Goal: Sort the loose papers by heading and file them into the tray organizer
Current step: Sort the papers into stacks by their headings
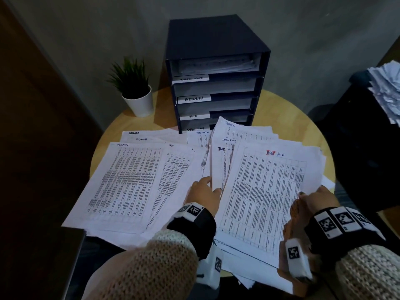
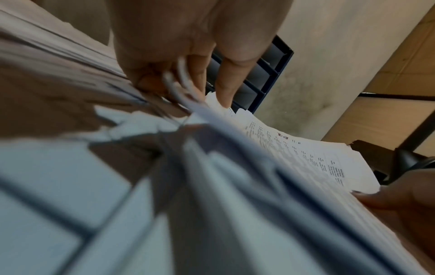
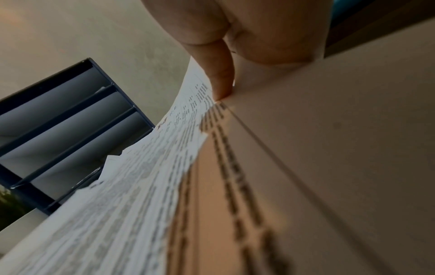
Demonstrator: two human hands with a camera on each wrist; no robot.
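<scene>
Clearly the papers (image 1: 264, 191) are thin, limp and slippery, fanned across the table (image 1: 281, 118) before the organizer (image 1: 216, 68). My left hand (image 1: 203, 195) pinches a few sheets' lower edges; my right hand (image 1: 313, 198) grips the H.R stack's edge. Best lifted squared, by the edges.

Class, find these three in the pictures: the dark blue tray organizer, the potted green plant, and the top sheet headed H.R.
Dark blue tray organizer (image 1: 216, 37): head view, its flat top.
Potted green plant (image 1: 140, 103): head view, its white pot.
Top sheet headed H.R (image 1: 266, 191): head view, its printed table.
</scene>
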